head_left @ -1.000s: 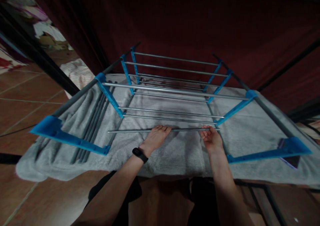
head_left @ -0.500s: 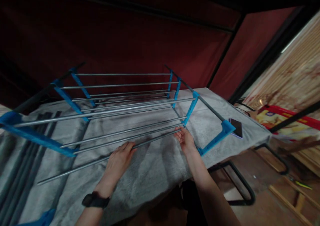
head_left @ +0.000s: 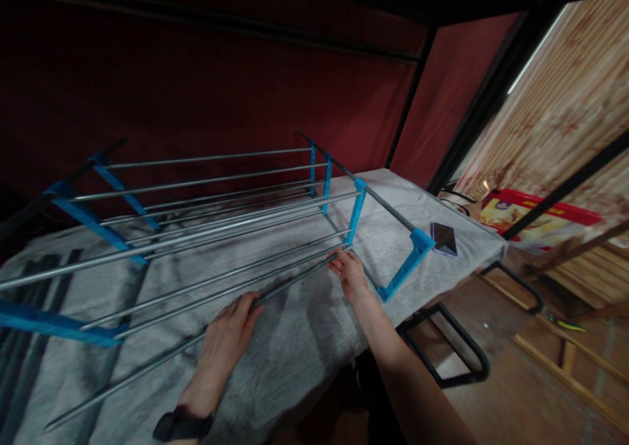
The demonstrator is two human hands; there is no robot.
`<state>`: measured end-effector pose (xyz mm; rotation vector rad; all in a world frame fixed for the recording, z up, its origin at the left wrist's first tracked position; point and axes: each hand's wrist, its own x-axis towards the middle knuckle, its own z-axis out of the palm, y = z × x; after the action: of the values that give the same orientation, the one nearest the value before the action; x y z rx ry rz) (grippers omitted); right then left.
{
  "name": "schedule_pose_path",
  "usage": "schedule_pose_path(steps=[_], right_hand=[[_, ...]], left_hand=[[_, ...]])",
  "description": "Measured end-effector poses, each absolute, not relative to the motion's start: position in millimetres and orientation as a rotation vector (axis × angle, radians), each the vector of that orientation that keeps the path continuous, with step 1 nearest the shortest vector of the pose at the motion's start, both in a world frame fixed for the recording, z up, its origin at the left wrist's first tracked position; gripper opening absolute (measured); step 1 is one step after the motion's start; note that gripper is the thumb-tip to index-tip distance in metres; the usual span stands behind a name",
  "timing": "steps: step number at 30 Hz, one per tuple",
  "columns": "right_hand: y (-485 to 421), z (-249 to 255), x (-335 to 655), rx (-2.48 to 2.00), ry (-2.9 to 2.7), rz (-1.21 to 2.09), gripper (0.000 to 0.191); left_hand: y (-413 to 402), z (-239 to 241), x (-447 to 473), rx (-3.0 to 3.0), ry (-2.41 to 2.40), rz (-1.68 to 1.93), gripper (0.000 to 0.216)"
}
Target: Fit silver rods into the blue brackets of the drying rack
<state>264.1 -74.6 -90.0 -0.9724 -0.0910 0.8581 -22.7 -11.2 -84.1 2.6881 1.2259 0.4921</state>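
A loose grey metal tube (head_left: 142, 370) slants across the front of a rack frame made of metal rods and blue plastic brackets (head_left: 358, 212). My left hand (head_left: 230, 327), with a dark band on the wrist, is wrapped over the tube near its middle. My right hand (head_left: 350, 271) pinches the same tube near its right end, beside the lower end of a blue bracket. That tube end lies close to the bracket; whether it sits inside cannot be made out. Another blue bracket (head_left: 407, 265) on the right side has no rod running from it.
The frame stands on a grey fleece cloth (head_left: 299, 360). Several darker tubes (head_left: 29, 340) lie at the left. A phone (head_left: 444, 240) rests on the right of the cloth. Black metal loops (head_left: 462, 353) jut out below the edge, and a red box (head_left: 535, 212) stands beyond.
The view has swung to the right, so the frame appears farther left. Both hands keep hold of the tube, whose left end appears lower and nearer.
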Motion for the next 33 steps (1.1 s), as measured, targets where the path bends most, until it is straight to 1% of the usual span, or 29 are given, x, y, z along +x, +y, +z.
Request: schedule_pose_path(steps=[5, 8, 15, 19, 24, 29, 33], right_hand=[[-74, -91, 272, -0.969, -0.033, 0.794, 0.027], [-74, -92, 274, -0.981, -0.051, 0.836, 0.028], [-74, -94, 265, -0.983, -0.138, 0.965, 0.025], [-74, -96, 262, -0.973, -0.154, 0.962, 0.026], [-72, -99, 259, -0.999, -0.115, 0.959, 0.029], [-71, -100, 256, -1.011, -0.048, 0.973, 0.032], [-81, -100, 257, -0.991, -0.050, 1.033, 0.030]], left_hand=[[-9, -82, -25, 2.739, 1.205, 0.609, 0.029], [-7, -81, -25, 2.784, 1.196, 0.645, 0.031], [-5, -82, -18, 2.849, 1.182, 0.576, 0.036], [-3, -87, -14, 2.817, 1.169, 0.611, 0.036], [1, -90, -18, 2.750, 1.209, 0.570, 0.034], [3, -90, -23, 2.794, 1.179, 0.600, 0.036], [-1, -90, -23, 2.822, 1.186, 0.541, 0.036]])
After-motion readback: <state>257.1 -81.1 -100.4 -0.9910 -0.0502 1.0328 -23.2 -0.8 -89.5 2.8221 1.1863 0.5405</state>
